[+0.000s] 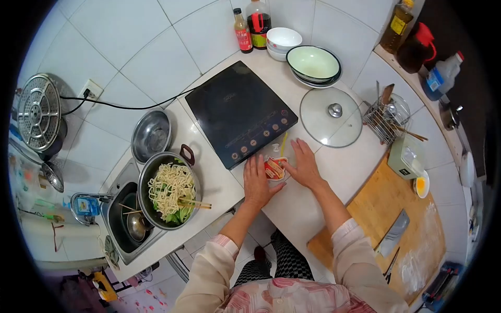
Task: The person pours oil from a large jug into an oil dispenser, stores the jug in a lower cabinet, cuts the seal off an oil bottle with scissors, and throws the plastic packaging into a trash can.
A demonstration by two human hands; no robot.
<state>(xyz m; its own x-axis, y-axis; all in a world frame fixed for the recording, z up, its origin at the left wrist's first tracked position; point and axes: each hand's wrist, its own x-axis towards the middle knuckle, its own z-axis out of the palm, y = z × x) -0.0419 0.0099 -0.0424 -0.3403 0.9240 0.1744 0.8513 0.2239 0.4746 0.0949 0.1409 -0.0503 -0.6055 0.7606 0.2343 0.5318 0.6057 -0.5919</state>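
Note:
My left hand [257, 182] lies flat with its fingers stretched out at the front edge of the black induction cooktop [237, 109]. To its right, my right hand [303, 164] is spread over the white counter, its thumb at a small red and yellow packet [274, 168]. The packet lies between both hands; whether either hand presses on it is hard to tell. A small white piece [276, 147] and a thin yellow strip [284, 142] are just above the packet. Left of the cooktop, a pot [196, 182] holds noodles [171, 189], green leaves and chopsticks [195, 204].
A glass lid [318, 122] and stacked bowls [313, 62] are beyond my right hand. At right, a wooden board [373, 201] bears a cleaver [395, 232] and scissors [390, 267]. A sink [119, 208] and metal bowl [151, 136] are at left. Bottles [243, 34] stand behind.

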